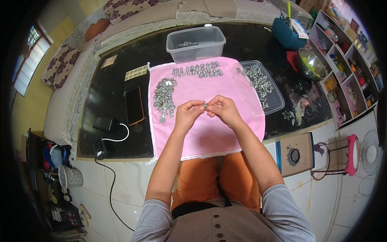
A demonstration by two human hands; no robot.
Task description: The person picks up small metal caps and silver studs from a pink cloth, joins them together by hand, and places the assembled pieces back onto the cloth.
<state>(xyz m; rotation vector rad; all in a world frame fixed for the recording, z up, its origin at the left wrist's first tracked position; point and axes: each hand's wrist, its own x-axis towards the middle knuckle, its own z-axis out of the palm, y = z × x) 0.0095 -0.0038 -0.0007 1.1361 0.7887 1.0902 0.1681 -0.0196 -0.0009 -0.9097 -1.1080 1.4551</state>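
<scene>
My left hand (188,115) and my right hand (225,109) meet over the middle of a pink cloth (201,142). Their fingertips pinch a small metal fastener (206,107) between them; it looks like a screw, mostly covered by the fingers. Left of my hands is a loose heap of round silvery washers or nuts (163,97). Beyond them, small upright metal pieces (197,71), resembling screws fitted with washers, stand in rows. Toward the right, a pile of loose screws (261,82) lies on a clear plastic lid (276,103) that overlaps the cloth's edge.
A clear plastic tub (195,50) with some metal parts stands behind the cloth. On the dark table, a phone (134,105) and a black adapter (103,124) with a white cable lie left. At right are a steel bowl (309,64), a teal container (287,35) and shelves (342,66).
</scene>
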